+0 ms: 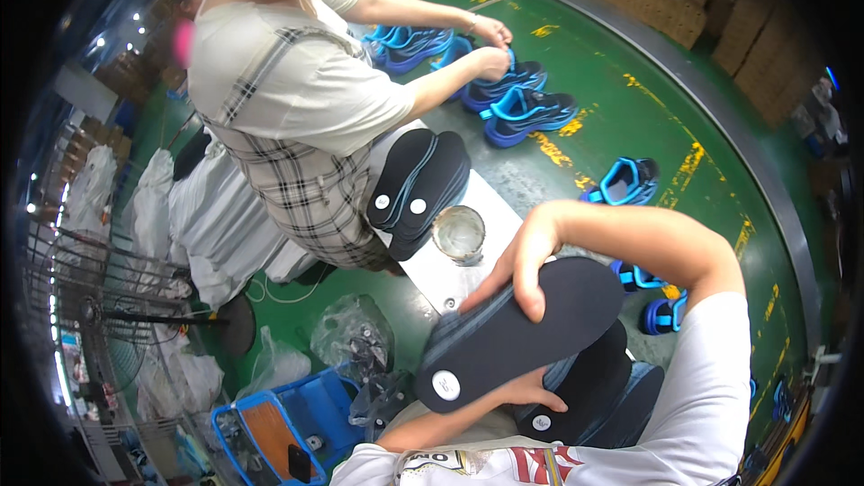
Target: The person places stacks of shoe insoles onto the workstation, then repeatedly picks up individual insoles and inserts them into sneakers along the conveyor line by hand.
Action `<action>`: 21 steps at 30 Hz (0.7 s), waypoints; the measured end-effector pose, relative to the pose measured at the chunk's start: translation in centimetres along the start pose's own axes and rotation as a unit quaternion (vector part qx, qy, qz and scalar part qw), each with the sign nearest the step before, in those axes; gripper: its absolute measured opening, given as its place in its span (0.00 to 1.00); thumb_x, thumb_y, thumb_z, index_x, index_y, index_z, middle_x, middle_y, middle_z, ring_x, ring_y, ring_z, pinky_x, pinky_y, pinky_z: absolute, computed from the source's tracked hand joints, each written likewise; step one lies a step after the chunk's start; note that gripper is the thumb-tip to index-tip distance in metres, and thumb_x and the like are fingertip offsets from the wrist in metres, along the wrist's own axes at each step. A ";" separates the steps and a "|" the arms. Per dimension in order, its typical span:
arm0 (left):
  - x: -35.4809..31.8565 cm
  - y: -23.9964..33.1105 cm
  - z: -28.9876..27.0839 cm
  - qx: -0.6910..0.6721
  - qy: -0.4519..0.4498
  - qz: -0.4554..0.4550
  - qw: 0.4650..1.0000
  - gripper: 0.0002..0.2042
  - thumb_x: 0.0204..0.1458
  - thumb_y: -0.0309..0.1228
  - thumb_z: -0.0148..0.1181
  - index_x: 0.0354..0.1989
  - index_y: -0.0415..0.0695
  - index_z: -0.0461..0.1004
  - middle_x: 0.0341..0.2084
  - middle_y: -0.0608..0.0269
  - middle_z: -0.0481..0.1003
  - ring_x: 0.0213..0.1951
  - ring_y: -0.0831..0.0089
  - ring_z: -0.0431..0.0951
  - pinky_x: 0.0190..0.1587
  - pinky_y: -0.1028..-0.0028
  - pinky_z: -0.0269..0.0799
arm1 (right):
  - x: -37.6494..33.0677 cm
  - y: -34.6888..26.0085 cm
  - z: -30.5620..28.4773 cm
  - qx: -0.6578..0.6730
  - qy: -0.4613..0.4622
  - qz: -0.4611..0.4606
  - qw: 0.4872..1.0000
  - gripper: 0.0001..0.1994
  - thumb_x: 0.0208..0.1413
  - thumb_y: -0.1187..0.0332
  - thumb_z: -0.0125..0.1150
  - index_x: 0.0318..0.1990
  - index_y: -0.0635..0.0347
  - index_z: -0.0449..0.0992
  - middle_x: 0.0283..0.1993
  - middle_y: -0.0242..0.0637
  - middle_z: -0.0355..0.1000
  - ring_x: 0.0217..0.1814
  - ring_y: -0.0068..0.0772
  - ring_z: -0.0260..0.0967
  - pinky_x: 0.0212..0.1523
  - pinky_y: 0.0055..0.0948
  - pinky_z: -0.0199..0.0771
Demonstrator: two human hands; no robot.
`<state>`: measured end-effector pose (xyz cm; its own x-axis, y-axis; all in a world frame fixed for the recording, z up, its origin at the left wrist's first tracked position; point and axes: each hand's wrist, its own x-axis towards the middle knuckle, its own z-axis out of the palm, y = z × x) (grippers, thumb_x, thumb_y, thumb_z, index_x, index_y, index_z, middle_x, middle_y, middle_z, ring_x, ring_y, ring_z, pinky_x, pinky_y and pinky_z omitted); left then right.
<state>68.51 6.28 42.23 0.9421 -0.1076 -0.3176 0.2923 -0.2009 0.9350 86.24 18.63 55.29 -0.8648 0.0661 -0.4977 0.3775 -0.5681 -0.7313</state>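
My right hand (540, 256) grips a stack of black insoles (531, 328), its thumb across the top one and its fingers at the layered edge. The top insole has a round white sticker at its lower-left end. Below that stack, my left hand (531, 391) holds more black insoles (585, 382) close to my body, its thumb over one of them. Its other fingers are hidden. Near my right hand, a glass jar (459, 232) stands on a narrow white tabletop (436, 277). Another pile of black insoles (418, 180) lies at the tabletop's far end.
A co-worker (306, 99) stands ahead on the left, both hands at a blue-and-black shoe (513, 81). More such shoes (531, 115) line the green surface. A blue plastic stool (288, 423), plastic bags (353, 333) and a standing fan (99, 324) are at lower left.
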 end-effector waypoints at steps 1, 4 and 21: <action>0.1 0.6 -0.5 0.016 -0.030 -0.014 0.999 0.57 0.20 0.49 0.68 0.61 0.39 0.39 0.57 0.37 0.44 0.60 0.51 0.42 0.60 0.64 0.36 | 1.5 0.9 -1.2 0.012 -0.040 0.027 0.999 0.46 0.30 0.70 0.63 0.61 0.64 0.45 0.64 0.44 0.42 0.66 0.32 0.37 0.62 0.25 0.37; -0.3 1.5 1.4 0.041 0.019 -0.058 0.997 0.57 0.22 0.50 0.67 0.62 0.48 0.35 0.56 0.32 0.42 0.59 0.42 0.40 0.59 0.58 0.36 | 5.2 3.5 -4.1 0.003 -0.099 0.100 0.990 0.48 0.28 0.69 0.64 0.62 0.62 0.45 0.64 0.45 0.42 0.66 0.34 0.37 0.62 0.24 0.39; 0.1 3.0 0.0 -0.099 0.017 0.094 0.990 0.58 0.19 0.48 0.69 0.62 0.52 0.36 0.54 0.33 0.43 0.56 0.40 0.45 0.58 0.55 0.43 | 0.3 6.7 2.3 -0.360 0.520 0.282 0.722 0.46 0.24 0.41 0.64 0.55 0.55 0.61 0.47 0.40 0.65 0.52 0.39 0.59 0.48 0.39 0.56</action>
<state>69.43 5.69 44.99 0.9871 -0.0910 -0.1319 0.1337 0.0143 0.9909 87.78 12.93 51.29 0.0671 0.7836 -0.6176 0.9703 -0.1955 -0.1425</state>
